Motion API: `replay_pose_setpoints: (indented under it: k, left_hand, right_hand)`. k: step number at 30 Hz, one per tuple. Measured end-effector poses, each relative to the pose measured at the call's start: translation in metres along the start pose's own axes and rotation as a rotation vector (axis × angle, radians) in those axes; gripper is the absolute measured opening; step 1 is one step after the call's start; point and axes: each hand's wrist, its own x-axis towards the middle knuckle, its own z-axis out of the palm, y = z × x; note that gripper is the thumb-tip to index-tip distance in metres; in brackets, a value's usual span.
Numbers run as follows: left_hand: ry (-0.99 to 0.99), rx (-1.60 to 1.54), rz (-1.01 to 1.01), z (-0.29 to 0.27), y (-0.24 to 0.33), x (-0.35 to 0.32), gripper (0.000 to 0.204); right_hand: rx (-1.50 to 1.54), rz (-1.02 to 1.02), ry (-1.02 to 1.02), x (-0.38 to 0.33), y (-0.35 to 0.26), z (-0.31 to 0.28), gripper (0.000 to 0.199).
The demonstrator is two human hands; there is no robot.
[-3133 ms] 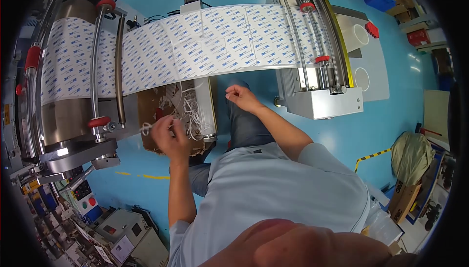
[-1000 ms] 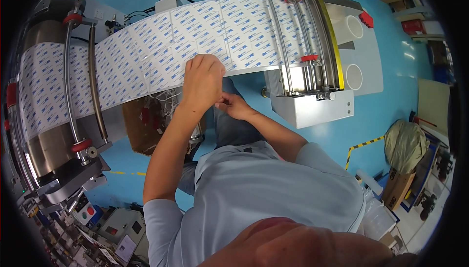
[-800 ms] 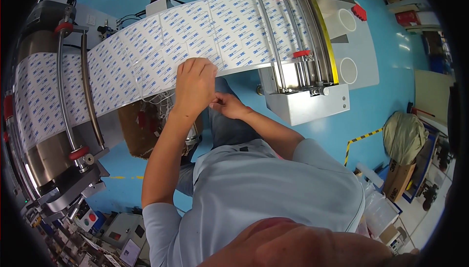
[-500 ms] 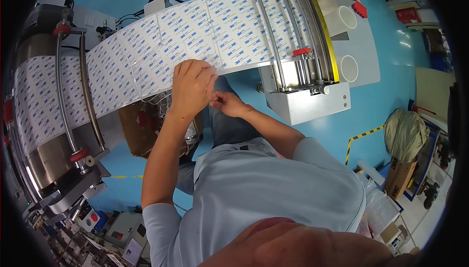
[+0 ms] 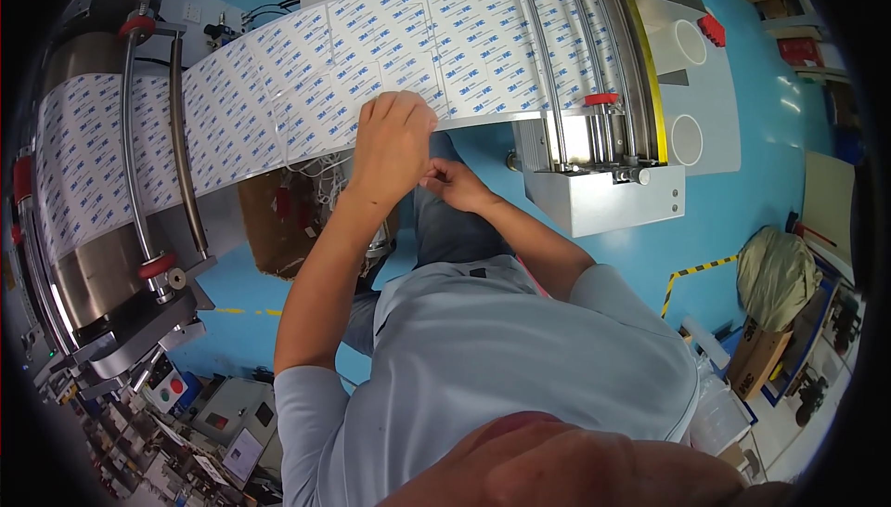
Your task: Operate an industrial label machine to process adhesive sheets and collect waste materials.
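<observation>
A wide white sheet with a repeating blue print [image 5: 306, 52] stretches between two sets of rollers, with seams dividing it into panels. My left hand [image 5: 394, 147] lies over its near edge, back upward, the fingers bent and close together; the fingertips are partly hidden. It appears to grip that edge. Just below and to the right, my right hand [image 5: 457, 187] is beneath the sheet's near edge, close to my left wrist. Its fingers are curled in toward the thumb, and whatever they may hold is too small to make out.
At left stands a roller unit with metal bars [image 5: 133, 154] and red collars. On the right is another roller frame [image 5: 603, 196] with white tubes [image 5: 685, 140] beside it. An open cardboard box [image 5: 264, 228] holding scraps sits below the sheet. Yellow-black tape [image 5: 701, 258] marks the floor.
The whole view has shifted, so the machine and sheet appear farther right and slightly higher. Both hands keep nearly the same place at the sheet's edge; the left fingers look more bent.
</observation>
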Motion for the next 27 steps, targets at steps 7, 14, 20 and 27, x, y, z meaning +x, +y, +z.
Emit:
replay_pose_setpoints:
  k: [7, 14, 20, 27]
  left_hand:
    - [0.055, -0.078, 0.142, -0.011, -0.01, -0.018, 0.012]
    - [0.073, -0.023, 0.123, -0.036, -0.019, -0.068, 0.013]
    - [0.251, -0.11, -0.107, -0.059, -0.02, -0.12, 0.019]
    - [0.55, -0.514, -0.598, -0.042, -0.002, -0.169, 0.006]
  right_hand:
    - [-0.057, -0.028, 0.041, -0.004, -0.008, 0.001, 0.021]
    - [-0.12, -0.003, 0.003, -0.007, -0.019, 0.005, 0.023]
    - [-0.133, 0.007, 0.004, -0.006, -0.023, 0.009, 0.023]
    - [-0.148, -0.025, -0.072, 0.0, -0.045, 0.027, 0.022]
